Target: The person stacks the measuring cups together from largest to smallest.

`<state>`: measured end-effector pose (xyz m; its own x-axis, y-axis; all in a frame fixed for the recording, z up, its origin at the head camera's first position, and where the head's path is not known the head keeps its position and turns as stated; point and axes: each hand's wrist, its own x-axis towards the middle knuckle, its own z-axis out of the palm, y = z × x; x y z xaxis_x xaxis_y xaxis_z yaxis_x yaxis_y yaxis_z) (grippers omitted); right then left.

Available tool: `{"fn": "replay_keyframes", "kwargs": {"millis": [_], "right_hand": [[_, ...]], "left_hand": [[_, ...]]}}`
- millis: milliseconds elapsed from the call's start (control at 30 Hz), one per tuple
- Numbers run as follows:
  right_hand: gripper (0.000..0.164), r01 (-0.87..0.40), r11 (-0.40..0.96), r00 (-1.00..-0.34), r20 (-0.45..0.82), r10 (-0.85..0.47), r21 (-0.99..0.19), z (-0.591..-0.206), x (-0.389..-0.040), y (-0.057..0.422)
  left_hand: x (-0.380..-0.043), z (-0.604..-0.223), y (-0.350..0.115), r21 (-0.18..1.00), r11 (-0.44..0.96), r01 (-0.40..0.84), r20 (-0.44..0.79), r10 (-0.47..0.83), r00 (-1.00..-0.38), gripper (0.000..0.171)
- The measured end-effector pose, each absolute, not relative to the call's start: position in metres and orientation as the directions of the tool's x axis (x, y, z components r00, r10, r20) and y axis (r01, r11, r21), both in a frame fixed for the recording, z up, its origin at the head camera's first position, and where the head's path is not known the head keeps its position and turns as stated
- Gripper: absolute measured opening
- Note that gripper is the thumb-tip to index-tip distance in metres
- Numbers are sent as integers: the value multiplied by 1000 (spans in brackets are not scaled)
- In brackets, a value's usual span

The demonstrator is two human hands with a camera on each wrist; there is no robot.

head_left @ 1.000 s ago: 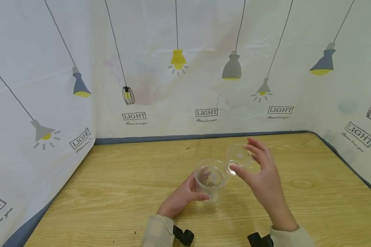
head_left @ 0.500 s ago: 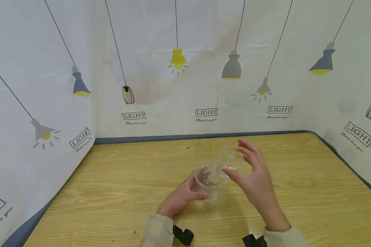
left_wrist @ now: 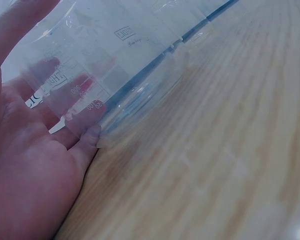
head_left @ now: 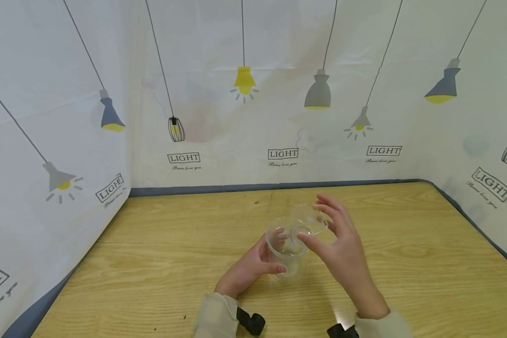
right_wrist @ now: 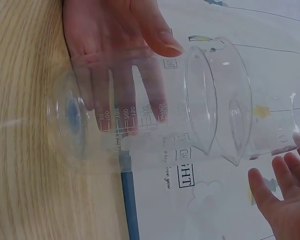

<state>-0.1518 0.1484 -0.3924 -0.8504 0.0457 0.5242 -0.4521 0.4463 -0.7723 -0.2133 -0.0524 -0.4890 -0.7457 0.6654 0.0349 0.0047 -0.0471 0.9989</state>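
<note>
Wooden table (head_left: 173, 263): left grip (head_left: 249, 271) curled round clear beaker (head_left: 293, 267); right grip (head_left: 341, 249), spread wide, holding second clear vessel (head_left: 307, 217).

**Camera Placement: Head and Wrist Views**

Head view: looks from above my hands, forward and down. It is the widest and farthest, covering the wooden tabletop (head_left: 152, 263), the lamp-print backdrop (head_left: 211, 103), my left hand (head_left: 251, 270) and my right hand (head_left: 344, 253).

Left wrist view: sits low, close to my left palm, facing along the tabletop toward the backdrop. Its frame is tilted; the table's far edge runs diagonally.

Right wrist view: faces my left hand across the clear beaker (head_left: 293, 265) at close range. Its frame lies sideways, tabletop at left.

Overlap: both wrist views share the beaker's printed scale (right_wrist: 132, 117); the head and right wrist views share both my hands.
</note>
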Motion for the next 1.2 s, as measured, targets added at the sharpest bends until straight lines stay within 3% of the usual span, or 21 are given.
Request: {"fn": "replay_keyframes", "kwargs": {"millis": [633, 1200], "right_hand": [[53, -439, 418, -877, 481, -5, -795, -402, -156, 142], [59, -407, 478, -896, 443, -42, -778, -408, -158, 140]], "left_hand": [[-203, -467, -54, 998, -55, -11, 29, 669, -743, 76], [-210, -483, -52, 997, -67, -44, 12, 671, -741, 80]]}}
